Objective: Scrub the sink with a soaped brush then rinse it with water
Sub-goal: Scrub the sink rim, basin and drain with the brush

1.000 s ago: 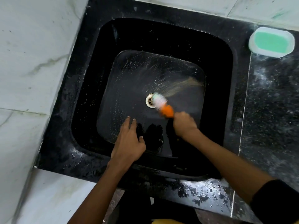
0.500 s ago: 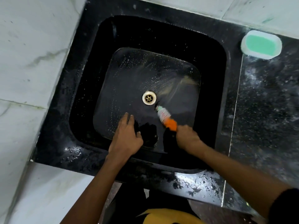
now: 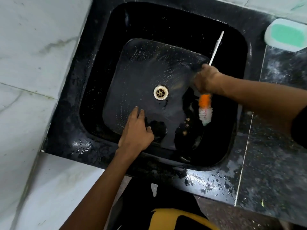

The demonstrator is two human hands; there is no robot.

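A black square sink fills the middle of the view, its wet floor speckled with soap and a metal drain at the centre. My right hand grips a bottle brush by its handle. The orange-and-white bristle head points toward me at the sink's right side, and the thin white handle end sticks out behind my fist. My left hand rests flat on the sink floor near the front, fingers straight, holding nothing.
A white soap dish with a green bar sits on the dark counter at the back right. Small brown crumbs lie on the sink floor near the brush. White marble surrounds the sink on the left.
My right hand has swung from the front of the sink to its right side, and the brush head now points toward me instead of at the drain. My left hand has stayed put.
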